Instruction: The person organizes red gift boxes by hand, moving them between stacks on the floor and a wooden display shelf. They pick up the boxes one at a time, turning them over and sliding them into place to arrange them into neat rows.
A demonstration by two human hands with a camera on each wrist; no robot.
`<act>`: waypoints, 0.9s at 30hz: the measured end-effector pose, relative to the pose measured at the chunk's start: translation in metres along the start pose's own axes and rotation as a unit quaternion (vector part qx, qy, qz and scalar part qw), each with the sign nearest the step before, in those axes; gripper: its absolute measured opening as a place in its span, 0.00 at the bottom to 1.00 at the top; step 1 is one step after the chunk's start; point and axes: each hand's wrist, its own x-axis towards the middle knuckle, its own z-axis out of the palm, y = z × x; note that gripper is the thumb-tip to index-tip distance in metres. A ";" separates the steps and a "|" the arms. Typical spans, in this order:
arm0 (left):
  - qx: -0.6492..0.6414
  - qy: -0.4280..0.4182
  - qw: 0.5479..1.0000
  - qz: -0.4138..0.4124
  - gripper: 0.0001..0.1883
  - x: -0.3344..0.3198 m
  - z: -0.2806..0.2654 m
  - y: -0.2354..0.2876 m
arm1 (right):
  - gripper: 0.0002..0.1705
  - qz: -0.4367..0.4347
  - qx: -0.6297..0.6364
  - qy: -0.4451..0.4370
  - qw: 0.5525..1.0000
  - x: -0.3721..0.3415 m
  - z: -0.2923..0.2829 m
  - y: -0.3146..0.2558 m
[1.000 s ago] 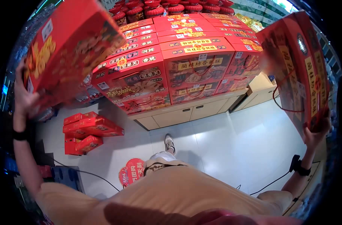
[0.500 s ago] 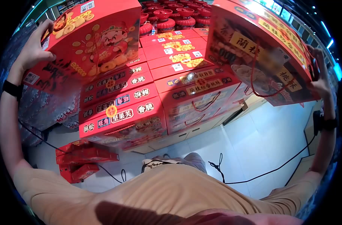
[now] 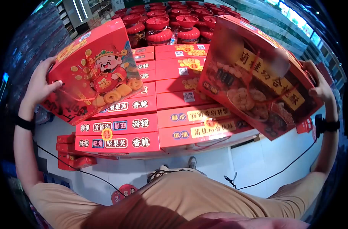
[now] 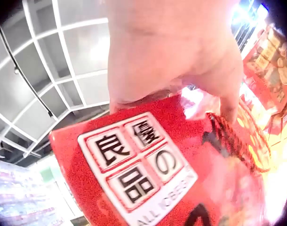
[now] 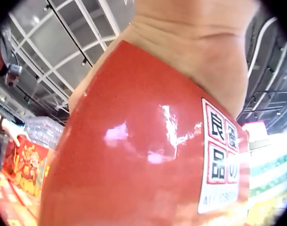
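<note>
In the head view my left hand (image 3: 44,82) grips the outer end of a red gift box (image 3: 101,72) with a cartoon figure on its front, thumb on the near face. My right hand (image 3: 321,84) holds the outer end of another red box (image 3: 258,80) with a yellow label and pictured cookies. Both boxes are tilted above stacked red boxes (image 3: 118,143). In the left wrist view the hand (image 4: 176,52) lies over the box's labelled end (image 4: 139,165); in the right wrist view the hand (image 5: 195,52) is at the box's red end (image 5: 124,136), fingers mostly hidden.
Rows of red jars (image 3: 158,36) stand behind the stack. More red boxes (image 3: 67,152) sit on the floor at the left. Black cables (image 3: 281,175) hang beside the body on both sides, and wrapped goods (image 3: 36,45) are piled at the far left.
Both hands have brought their boxes lower and further over the stack, and the boxes have turned to show their fronts. The stack and jars appear nearer and more central in the head view.
</note>
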 end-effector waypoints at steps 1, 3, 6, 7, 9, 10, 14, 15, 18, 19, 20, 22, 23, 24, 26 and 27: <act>0.016 0.016 1.000 -0.005 0.38 -0.005 0.002 -0.003 | 0.58 -0.010 0.002 0.012 1.000 -0.001 -0.002 0.004; 0.019 0.144 0.988 -0.047 0.43 -0.023 0.011 0.013 | 0.63 -0.030 0.021 0.041 0.998 -0.015 0.001 0.014; 0.012 0.283 0.946 -0.157 0.51 -0.076 0.048 -0.013 | 0.74 -0.017 -0.051 0.099 0.994 -0.054 0.000 0.038; -0.066 0.283 0.933 -0.211 0.54 -0.095 0.063 -0.017 | 0.77 -0.007 -0.088 0.133 0.987 -0.072 -0.003 0.052; -0.257 0.283 0.873 -0.301 0.58 -0.130 0.103 -0.026 | 0.75 -0.004 -0.080 0.214 0.974 -0.102 -0.003 0.097; -0.368 0.271 0.826 -0.329 0.60 -0.144 0.117 -0.030 | 0.71 0.011 -0.044 0.232 0.972 -0.116 0.006 0.116; -0.534 0.136 0.728 -0.408 0.51 -0.134 0.127 0.005 | 0.60 0.058 0.092 0.294 0.950 -0.151 0.067 0.186; -0.520 0.113 0.741 -0.408 0.49 -0.131 0.133 0.005 | 0.57 0.059 0.137 0.304 0.941 -0.149 0.093 0.199; -0.531 0.135 0.742 -0.387 0.44 -0.119 0.143 -0.003 | 0.54 0.024 0.218 0.319 0.922 -0.143 0.128 0.214; -0.540 0.159 0.744 -0.361 0.45 -0.119 0.146 -0.021 | 0.53 0.014 0.250 0.313 0.916 -0.152 0.118 0.241; -0.546 0.181 0.748 -0.331 0.46 -0.116 0.144 -0.035 | 0.53 0.007 0.268 0.299 0.916 -0.155 0.111 0.242; -0.487 0.213 0.810 -0.249 0.54 -0.105 0.112 -0.054 | 0.52 -0.005 0.302 0.270 0.914 -0.159 0.100 0.241; -0.437 0.223 0.837 -0.241 0.57 -0.096 0.092 -0.049 | 0.51 -0.030 0.241 0.251 0.937 -0.170 0.086 0.260; -0.388 0.235 0.861 -0.231 0.60 -0.088 0.070 -0.041 | 0.51 -0.033 0.216 0.234 0.947 -0.181 0.076 0.272; -0.012 0.209 0.962 -0.174 0.65 -0.074 0.033 -0.034 | 0.50 -0.022 0.203 0.204 0.957 -0.195 0.056 0.289; 0.018 0.219 0.961 -0.170 0.66 -0.067 0.019 -0.030 | 0.50 -0.010 0.215 0.190 0.958 -0.192 0.047 0.291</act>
